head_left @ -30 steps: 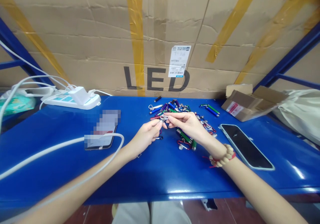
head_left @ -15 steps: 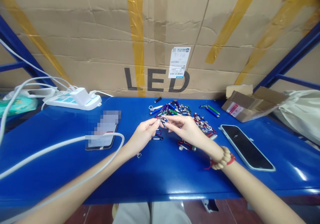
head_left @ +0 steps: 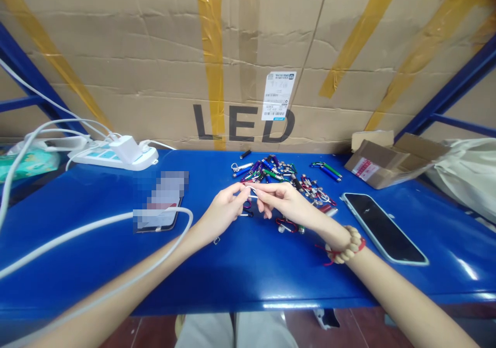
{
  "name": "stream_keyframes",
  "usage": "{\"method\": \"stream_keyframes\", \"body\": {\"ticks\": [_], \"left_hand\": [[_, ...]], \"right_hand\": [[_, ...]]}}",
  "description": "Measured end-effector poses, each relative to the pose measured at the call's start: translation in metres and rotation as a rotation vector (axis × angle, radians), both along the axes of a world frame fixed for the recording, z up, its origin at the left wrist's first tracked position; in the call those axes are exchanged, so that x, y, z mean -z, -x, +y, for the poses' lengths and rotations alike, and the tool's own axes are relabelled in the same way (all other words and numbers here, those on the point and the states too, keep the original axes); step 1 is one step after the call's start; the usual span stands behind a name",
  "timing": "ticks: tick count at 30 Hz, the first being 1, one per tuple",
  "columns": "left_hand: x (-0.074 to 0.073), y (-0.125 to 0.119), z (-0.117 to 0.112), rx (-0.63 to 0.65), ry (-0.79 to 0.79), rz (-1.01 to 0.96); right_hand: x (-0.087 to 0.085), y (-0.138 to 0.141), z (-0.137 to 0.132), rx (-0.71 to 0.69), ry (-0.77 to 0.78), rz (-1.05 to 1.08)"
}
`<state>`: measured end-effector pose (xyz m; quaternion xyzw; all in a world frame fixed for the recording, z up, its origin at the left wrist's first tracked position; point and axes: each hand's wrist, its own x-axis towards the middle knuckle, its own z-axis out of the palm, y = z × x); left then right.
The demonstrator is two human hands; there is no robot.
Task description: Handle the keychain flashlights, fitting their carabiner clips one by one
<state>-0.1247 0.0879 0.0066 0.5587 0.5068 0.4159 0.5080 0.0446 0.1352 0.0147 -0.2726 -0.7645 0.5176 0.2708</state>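
Between the fingertips of both hands is a small silver carabiner (head_left: 252, 197), partly hidden by the fingers. My left hand (head_left: 225, 208) pinches its left side with thumb and forefinger. Its right side is gripped by my right hand (head_left: 284, 199), whose lower fingers curl loosely beneath. Just beyond the hands lies a pile of small metal flashlights and coloured carabiners (head_left: 271, 168). Under the right hand a red carabiner (head_left: 287, 225) rests on the blue table (head_left: 240, 275). A small metal piece (head_left: 216, 240) lies near the left wrist.
A phone (head_left: 163, 203) lies left, with a white cable (head_left: 96, 224) arching over the left forearm. Another phone (head_left: 385, 229) is at right, before an open cardboard box (head_left: 383, 164). A power strip (head_left: 112, 156) stands back left. A large carton (head_left: 155, 69) walls the back.
The silver carabiner has turned between my fingers and now shows a straight bar. My right hand's lower fingers have dropped and spread slightly. Both hands stay in about the same place.
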Motion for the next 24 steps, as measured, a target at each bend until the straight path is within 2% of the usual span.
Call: {"method": "stream_keyframes", "body": {"ticks": [3, 7, 10, 13, 20, 24], "left_hand": [[0.000, 0.001, 0.000, -0.033, -0.041, 0.045], [-0.002, 0.002, 0.000, -0.100, -0.013, 0.119], [-0.002, 0.002, -0.002, -0.089, 0.003, 0.146], [-0.002, 0.000, -0.003, -0.074, -0.005, 0.139], [0.006, 0.000, -0.005, -0.096, -0.023, 0.120], [0.006, 0.002, -0.005, -0.082, -0.027, 0.102]], "right_hand": [[0.003, 0.000, -0.001, 0.049, -0.135, -0.061], [0.009, 0.001, -0.003, 0.147, -0.588, -0.096], [0.011, 0.001, -0.005, 0.146, -0.796, -0.127], [0.012, -0.001, -0.004, 0.141, -0.866, -0.200], [0.014, -0.002, -0.001, 0.136, -0.898, -0.275], [0.014, -0.002, -0.003, 0.138, -0.904, -0.290]]}}
